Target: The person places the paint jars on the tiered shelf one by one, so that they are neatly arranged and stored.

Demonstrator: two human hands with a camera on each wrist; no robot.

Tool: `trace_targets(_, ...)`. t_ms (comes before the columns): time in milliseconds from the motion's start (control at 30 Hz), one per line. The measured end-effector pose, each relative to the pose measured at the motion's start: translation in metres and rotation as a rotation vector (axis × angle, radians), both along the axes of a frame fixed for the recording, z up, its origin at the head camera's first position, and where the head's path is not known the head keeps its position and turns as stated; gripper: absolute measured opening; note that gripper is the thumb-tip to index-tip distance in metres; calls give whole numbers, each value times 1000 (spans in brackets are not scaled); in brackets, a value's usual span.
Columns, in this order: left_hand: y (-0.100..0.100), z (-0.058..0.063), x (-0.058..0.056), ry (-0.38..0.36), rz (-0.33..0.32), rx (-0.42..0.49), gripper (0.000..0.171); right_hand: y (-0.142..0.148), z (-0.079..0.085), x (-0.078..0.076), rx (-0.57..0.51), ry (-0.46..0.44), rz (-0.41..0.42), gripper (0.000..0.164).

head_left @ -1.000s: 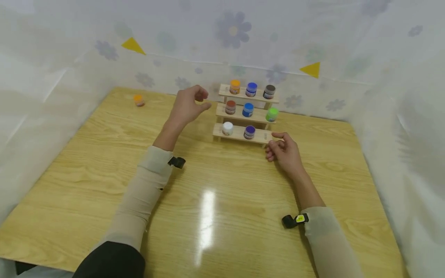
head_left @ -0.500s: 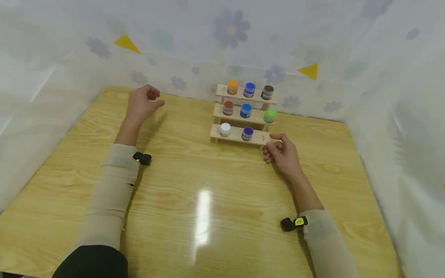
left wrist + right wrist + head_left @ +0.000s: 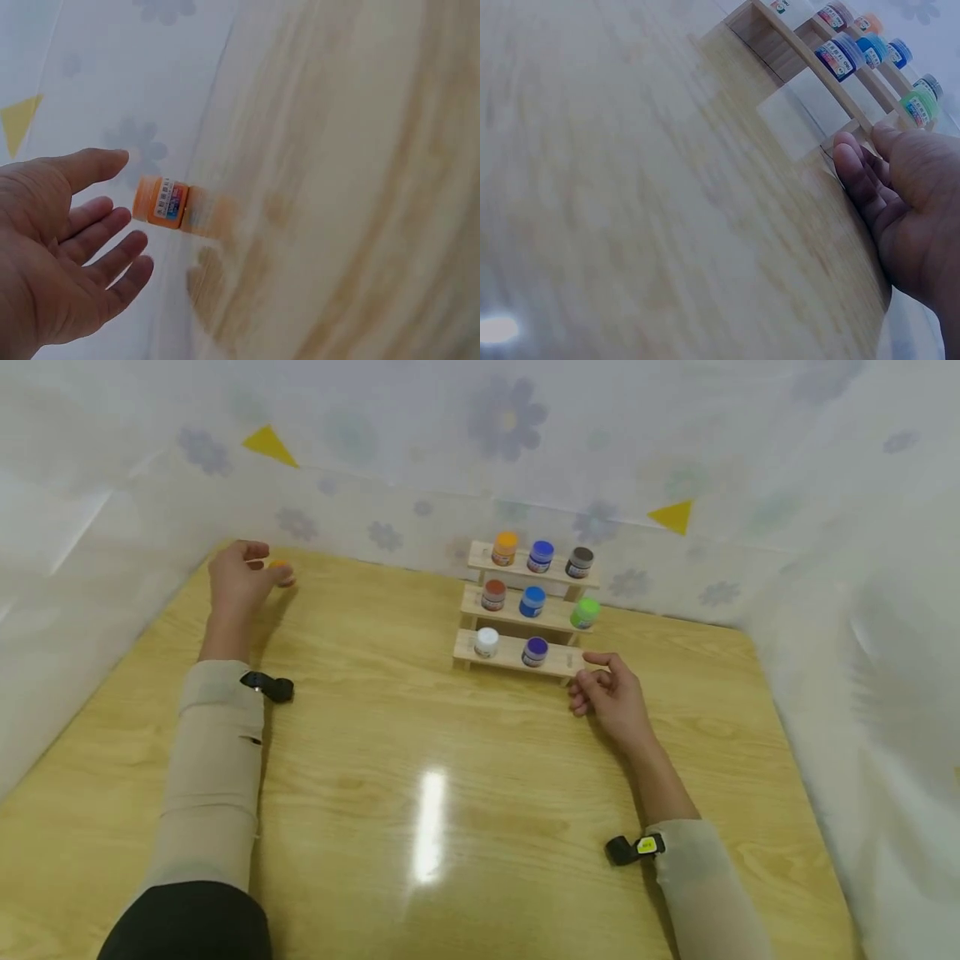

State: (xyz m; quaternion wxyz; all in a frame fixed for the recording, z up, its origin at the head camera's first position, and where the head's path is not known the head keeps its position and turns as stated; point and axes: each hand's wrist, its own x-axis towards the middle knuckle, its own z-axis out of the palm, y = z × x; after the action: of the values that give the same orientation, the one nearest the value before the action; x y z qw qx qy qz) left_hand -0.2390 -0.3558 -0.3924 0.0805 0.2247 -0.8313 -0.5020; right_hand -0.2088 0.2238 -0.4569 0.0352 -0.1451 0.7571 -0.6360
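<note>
At the far left of the table, my left hand [image 3: 243, 581] reaches beside a small paint jar with an orange lid [image 3: 280, 568]. In the left wrist view, thumb and fingers stand apart with a gap before the jar [image 3: 166, 202], which stands on the tabletop. My right hand [image 3: 618, 697] holds the right end of the lowest step of a three-step wooden rack [image 3: 517, 664], thumb at the front corner and index finger at the end. A purple-lidded jar [image 3: 535, 651] and a white jar [image 3: 486, 642] share that step.
The middle step carries a red-brown jar [image 3: 493, 595], a blue jar [image 3: 532, 602] and a green jar [image 3: 585, 612]. On top are an orange jar [image 3: 505, 549], a dark blue jar [image 3: 540, 557] and a black-lidded jar [image 3: 580, 562]. A flowered curtain [image 3: 420, 460] hangs behind.
My left hand has moved left, from beside the rack to the orange-lidded jar on the table. The right hand has stayed at the end of the rack.
</note>
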Motion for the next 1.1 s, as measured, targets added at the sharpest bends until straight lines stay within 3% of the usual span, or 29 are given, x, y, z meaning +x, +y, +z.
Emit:
trace_targets(133,-3,-9,2,-5,-11,60,64,1,0,0,16,-2,8,42)
trace_targets(333,1,-20,-3,31,-23,7,54,4,2,0,28,0,-3,41)
trace_targets(500,13,-17,-10,33,-85,-59,51,6,2,1,17,-2,1,42)
trace_targets(600,25,-9,-14,41,-193,-135,54,7,3,1,13,3,-3,41)
trace_targets(867,74,27,-15,108,-534,-314,48,6,4,-1,8,14,3,41)
trace_targets(1100,120,48,-6,121,-786,-334,41,3,3,-5,-8,15,3,41)
